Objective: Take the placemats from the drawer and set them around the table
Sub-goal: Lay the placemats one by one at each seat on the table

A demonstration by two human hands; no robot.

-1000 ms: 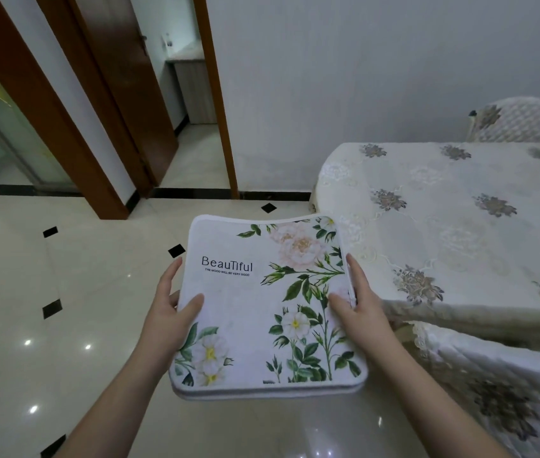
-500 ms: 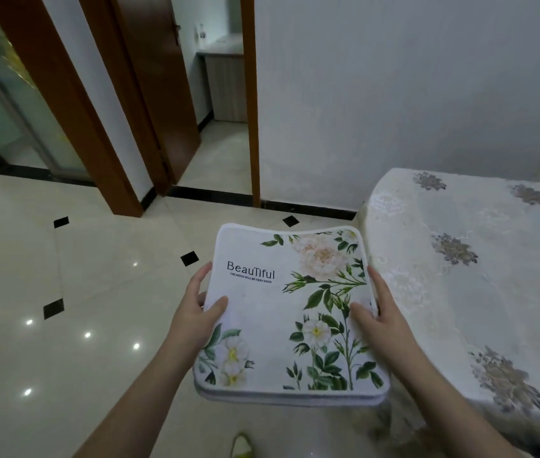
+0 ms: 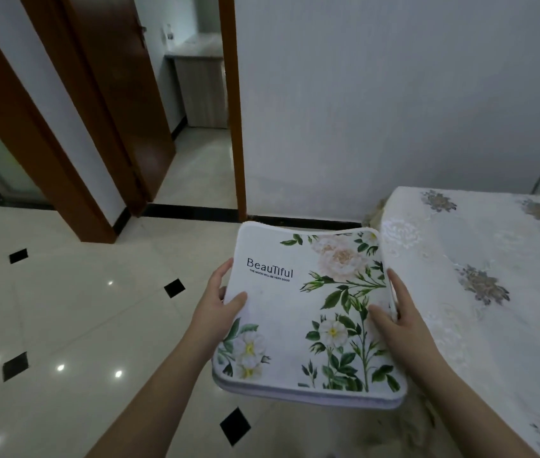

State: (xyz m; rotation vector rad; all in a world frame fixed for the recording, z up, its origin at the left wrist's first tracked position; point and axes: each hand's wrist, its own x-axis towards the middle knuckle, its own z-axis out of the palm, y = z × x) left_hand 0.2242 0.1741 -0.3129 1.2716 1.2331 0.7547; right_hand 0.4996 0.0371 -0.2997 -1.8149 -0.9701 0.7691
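- The stack of placemats (image 3: 308,312) sits in the lower centre of the frame, held level over the floor (image 3: 73,309), just beside the left edge of the desk (image 3: 480,246) at the right of the frame.
- The left hand (image 3: 219,307) has its grip on the stack's left edge, thumb on top; the right hand (image 3: 397,317) grasps the right edge the same way.
- To do this step well, I judge the stack should stay flat and be brought over the desk before 1 mat is peeled off, so the lower mats do not slide out.
- Against the frame 1 s ago, the desk lies further right and fills less of the picture, the doorway (image 3: 196,104) sits nearer the centre, and both grips are unchanged.
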